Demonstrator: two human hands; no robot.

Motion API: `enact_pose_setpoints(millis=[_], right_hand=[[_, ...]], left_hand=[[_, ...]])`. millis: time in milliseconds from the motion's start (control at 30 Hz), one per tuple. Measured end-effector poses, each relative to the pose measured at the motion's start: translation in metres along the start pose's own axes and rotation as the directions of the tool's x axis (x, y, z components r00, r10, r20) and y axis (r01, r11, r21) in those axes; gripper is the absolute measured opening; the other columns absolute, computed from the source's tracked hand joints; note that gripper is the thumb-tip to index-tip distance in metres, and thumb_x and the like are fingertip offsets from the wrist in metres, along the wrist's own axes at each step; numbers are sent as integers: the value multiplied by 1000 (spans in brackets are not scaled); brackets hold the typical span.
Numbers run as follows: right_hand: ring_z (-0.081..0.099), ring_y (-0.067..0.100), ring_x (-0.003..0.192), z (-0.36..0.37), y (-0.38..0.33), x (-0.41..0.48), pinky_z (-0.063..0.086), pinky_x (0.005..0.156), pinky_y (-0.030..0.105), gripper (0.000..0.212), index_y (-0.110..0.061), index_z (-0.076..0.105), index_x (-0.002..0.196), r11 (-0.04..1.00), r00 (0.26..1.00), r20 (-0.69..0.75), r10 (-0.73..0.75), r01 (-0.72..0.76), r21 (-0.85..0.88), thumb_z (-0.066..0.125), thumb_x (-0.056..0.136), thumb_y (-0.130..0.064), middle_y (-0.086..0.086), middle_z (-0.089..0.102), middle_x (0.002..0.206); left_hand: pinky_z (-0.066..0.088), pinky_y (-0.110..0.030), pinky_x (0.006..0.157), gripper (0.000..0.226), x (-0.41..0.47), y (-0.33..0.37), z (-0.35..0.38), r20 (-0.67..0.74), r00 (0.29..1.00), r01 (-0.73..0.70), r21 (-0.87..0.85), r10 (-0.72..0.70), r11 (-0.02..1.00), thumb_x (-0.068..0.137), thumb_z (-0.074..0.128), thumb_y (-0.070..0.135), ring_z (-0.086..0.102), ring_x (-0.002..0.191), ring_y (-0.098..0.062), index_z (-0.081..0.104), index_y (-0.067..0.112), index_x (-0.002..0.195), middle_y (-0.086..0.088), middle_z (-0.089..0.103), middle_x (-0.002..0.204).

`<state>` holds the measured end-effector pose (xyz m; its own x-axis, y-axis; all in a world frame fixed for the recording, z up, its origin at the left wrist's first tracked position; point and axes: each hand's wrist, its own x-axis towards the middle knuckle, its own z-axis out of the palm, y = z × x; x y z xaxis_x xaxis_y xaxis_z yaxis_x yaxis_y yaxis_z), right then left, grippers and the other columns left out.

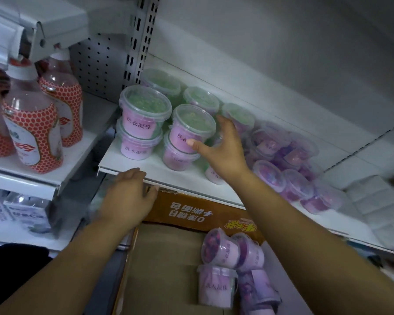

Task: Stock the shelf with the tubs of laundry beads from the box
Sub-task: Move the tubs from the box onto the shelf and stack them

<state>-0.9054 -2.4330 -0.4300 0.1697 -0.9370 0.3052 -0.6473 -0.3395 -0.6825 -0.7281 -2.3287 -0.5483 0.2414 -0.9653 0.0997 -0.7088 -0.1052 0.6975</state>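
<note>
On the far-left shelf stand clear plastic bottles with red honeycomb sleeves (32, 123), apart from this job. The left hand (130, 192) lies palm down at the front lip of the white metal shelf (150, 165), fingers loosely bent and gripping nothing, probably to steady the reach. The right hand (223, 148) stretches forward with its thumb on the pink label and fingers curled behind a clear round tub of green beads (191, 126). It holds this atop a second tub, likely stacked to save space. Further right lie purple-bead tubs (298, 185). Near and below, the brown cardboard box (168, 258) holds more tubs (221, 248).
</note>
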Motion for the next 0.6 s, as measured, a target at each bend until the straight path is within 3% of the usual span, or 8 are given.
enact_pose_setpoints(millis=[100,200,333,500,600], right_hand=[[49,6,122,-7,23,-51,42,102,22,70,-23,52,136,1000,998,-61,20,-19,23,85,77,-42,-13,51,129],[54,7,120,-13,52,-105,45,103,27,49,-25,60,125,997,995,-80,52,-48,56,81,82,-39,-11,60,127],[59,11,113,-18,97,-175,49,95,26,36,-23,65,115,974,974,-73,216,-210,87,80,84,-33,-5,65,118],[59,20,110,-20,143,-247,49,88,33,48,-19,63,120,859,858,-35,512,-511,32,76,82,-44,2,65,120],[53,26,120,-25,159,-272,46,95,34,67,-19,55,133,809,813,54,579,-565,-162,79,78,-50,6,57,132]], left_hand=[[48,-47,89,41,-24,5,11,-48,999,27,25,-26,999,91,67,32,53,115,-43,61,-1,116,-21,61,120],[45,-52,95,53,-48,10,20,-29,995,103,104,-101,989,90,70,32,48,120,-47,55,-5,125,-27,53,131],[45,-58,99,63,-86,13,27,-35,987,162,208,-158,965,91,67,37,45,126,-51,47,-6,133,-33,42,144],[44,-61,100,73,-147,14,32,-33,967,248,311,-251,917,90,65,37,41,130,-52,36,-1,145,-32,35,151],[48,-60,94,75,-195,12,40,-34,954,290,363,-298,885,88,67,34,46,125,-52,35,-2,145,-32,39,146]])
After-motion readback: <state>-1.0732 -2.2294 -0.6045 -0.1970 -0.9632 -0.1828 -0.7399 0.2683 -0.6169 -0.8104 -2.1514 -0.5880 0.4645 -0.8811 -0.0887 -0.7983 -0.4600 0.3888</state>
